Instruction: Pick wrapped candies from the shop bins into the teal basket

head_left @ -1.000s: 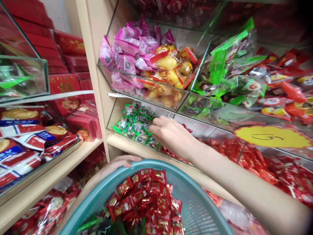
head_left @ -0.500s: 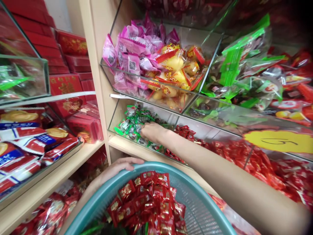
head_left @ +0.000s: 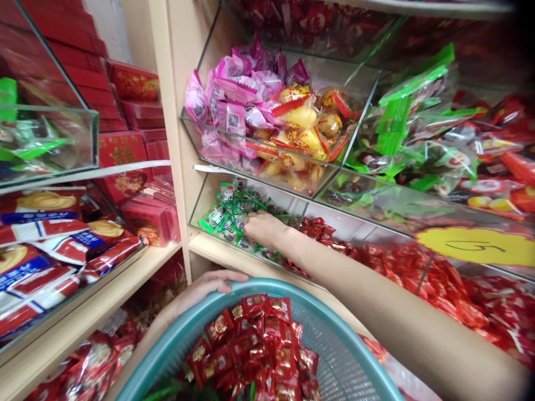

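My left hand [head_left: 211, 285] grips the far left rim of a teal plastic basket [head_left: 330, 312], its fingers lying over the edge. Inside the basket is a heap of red and gold wrapped candies [head_left: 259, 345], with some green wrappers at the near left. My right hand [head_left: 263, 229] reaches into a low clear bin among small green and silver wrapped candies [head_left: 228, 217]. Its fingers are curled down into the pile. The fingertips, and whatever they hold, are hidden.
Above my right hand juts a clear shelf bin with pink packets [head_left: 234, 117] and yellow packets [head_left: 301, 120]. Red candies [head_left: 418, 273] fill the bins to the right, near a yellow price tag [head_left: 476, 245]. A wooden upright [head_left: 178, 139] and biscuit packs [head_left: 54, 245] stand left.
The view has shifted slightly, so the shelves appear a little further right and lower. My right hand stays curled among the green candies; my left hand stays on the basket rim.
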`<state>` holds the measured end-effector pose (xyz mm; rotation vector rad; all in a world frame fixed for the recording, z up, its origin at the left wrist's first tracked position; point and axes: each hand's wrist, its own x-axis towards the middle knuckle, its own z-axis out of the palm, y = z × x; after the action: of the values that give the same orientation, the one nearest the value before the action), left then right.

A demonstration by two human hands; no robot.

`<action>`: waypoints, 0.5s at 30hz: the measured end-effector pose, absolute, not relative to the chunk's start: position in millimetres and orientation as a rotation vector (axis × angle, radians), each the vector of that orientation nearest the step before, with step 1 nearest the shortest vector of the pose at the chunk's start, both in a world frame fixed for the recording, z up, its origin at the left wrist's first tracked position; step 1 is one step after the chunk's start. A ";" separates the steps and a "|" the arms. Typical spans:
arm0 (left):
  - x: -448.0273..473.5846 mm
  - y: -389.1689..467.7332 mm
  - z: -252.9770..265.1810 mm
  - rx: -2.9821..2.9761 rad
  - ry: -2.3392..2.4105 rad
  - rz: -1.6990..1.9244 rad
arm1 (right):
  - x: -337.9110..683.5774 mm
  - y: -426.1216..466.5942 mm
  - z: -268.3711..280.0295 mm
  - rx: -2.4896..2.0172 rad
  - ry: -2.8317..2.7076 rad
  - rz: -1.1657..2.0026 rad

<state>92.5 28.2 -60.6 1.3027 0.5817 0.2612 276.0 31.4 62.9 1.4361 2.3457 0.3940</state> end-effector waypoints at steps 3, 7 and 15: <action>91.1 25.7 -56.4 1.277 0.614 0.251 | 276.0 29.8 67.5 1.450 2.377 0.380; 89.7 24.1 -52.6 1.286 0.631 0.259 | 279.7 20.1 79.6 1.478 2.452 0.338; 85.2 27.8 -57.3 1.332 0.624 0.260 | 289.5 -46.0 104.6 2.135 2.931 -0.374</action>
<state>85.2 27.8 -57.3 1.3325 0.6241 0.2605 289.5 -46.0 104.6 2.1349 2.9308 -0.3742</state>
